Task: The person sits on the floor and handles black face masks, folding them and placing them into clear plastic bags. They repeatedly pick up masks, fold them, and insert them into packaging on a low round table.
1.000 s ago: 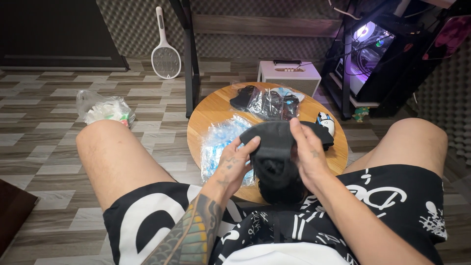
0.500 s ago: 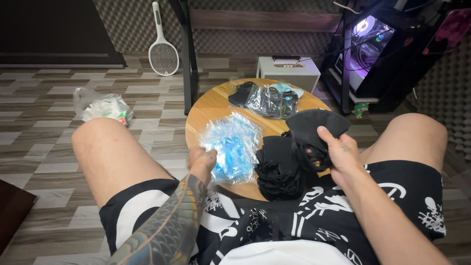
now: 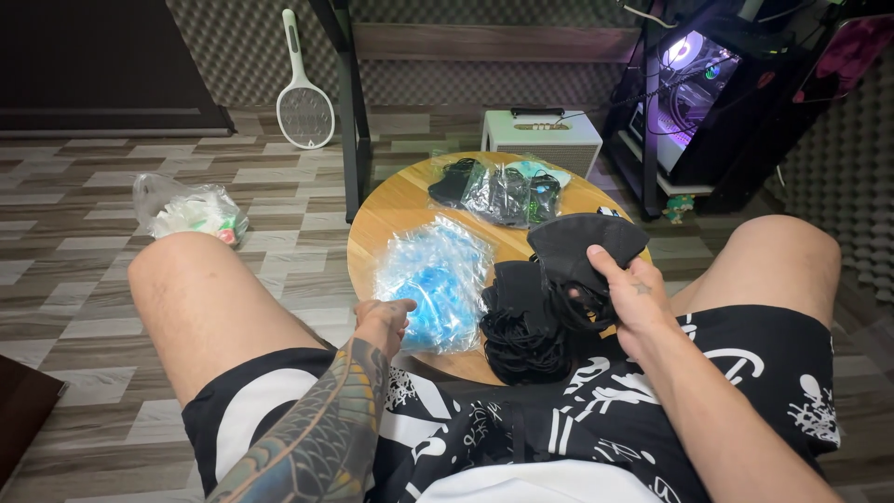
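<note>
**Head view: loose mask loops could snag the stack**

The right hand (image 3: 626,296) pinches a black fabric face mask (image 3: 585,244) above the heap of black masks (image 3: 523,321) on the round wooden bench (image 3: 396,219). Dangling ear loops may catch and drag that heap off the edge. The left hand (image 3: 384,321), fingers loosely curled and holding nothing, rests beside the crinkled blue plastic bag (image 3: 436,279).

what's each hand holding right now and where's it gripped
The right hand pinches a black fabric face mask at its lower edge near the ear loops. The left hand holds nothing; it touches the clear bag of blue masks.
</note>
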